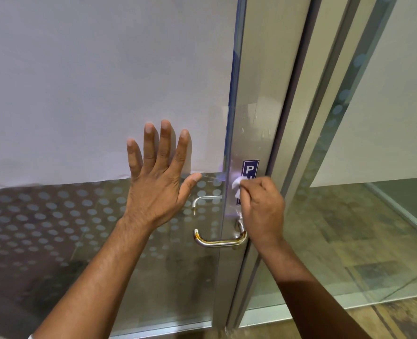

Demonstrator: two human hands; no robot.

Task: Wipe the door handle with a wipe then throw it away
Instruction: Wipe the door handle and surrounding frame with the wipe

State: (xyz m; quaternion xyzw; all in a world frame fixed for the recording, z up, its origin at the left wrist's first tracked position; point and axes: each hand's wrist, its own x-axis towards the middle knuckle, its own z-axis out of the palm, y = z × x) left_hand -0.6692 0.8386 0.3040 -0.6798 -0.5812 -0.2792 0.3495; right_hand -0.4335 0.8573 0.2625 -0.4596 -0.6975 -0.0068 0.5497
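A curved metal door handle [217, 242] with rusty streaks is fixed to the edge of a glass door [168, 277]. My right hand [262, 211] grips a small white wipe [236, 184] and holds it against the upper part of the handle, hiding that part. My left hand [157, 184] lies flat on the glass to the left of the handle, fingers spread, holding nothing. A second handle [203, 199] shows through the glass on the far side.
The door's upper half is covered by white paper [100, 81], with a dotted frosted band below. A blue sign [250, 168] sits on the metal door frame [258, 99]. To the right is another glass panel [349, 216], with patterned floor behind it.
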